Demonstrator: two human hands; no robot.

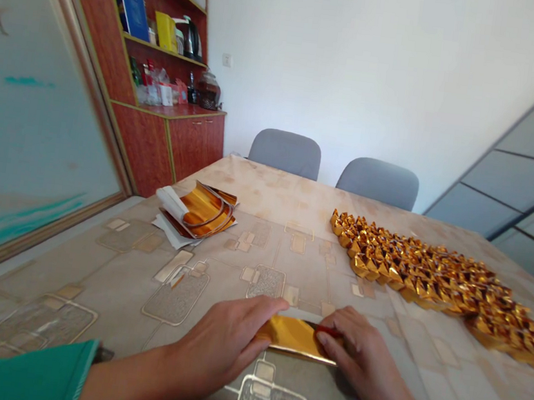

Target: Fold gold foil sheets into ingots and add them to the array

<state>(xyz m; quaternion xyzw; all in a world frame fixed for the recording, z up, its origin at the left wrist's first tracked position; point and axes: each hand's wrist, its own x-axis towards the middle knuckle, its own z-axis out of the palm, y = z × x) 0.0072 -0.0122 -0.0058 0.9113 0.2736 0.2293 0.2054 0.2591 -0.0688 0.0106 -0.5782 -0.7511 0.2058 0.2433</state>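
A folded strip of shiny gold foil paper [296,336] lies flat between my two hands, close to the table's near side. My left hand [231,332] grips its left end, thumb at the lower edge and fingers over the top. At the opposite end, my right hand [356,344] pinches the strip with thumb and bent fingers. A dark red patch shows by the right fingertips; I cannot tell what it is. Part of both ends is hidden under the fingers.
Loose gold foil sheets [204,212] lie curled in a stack at the left. Rows of folded gold paper ingots [424,271] spread over the right side of the patterned tablecloth [268,193]. Beyond the table stand two grey chairs [285,152] and a red-brown cabinet [197,136].
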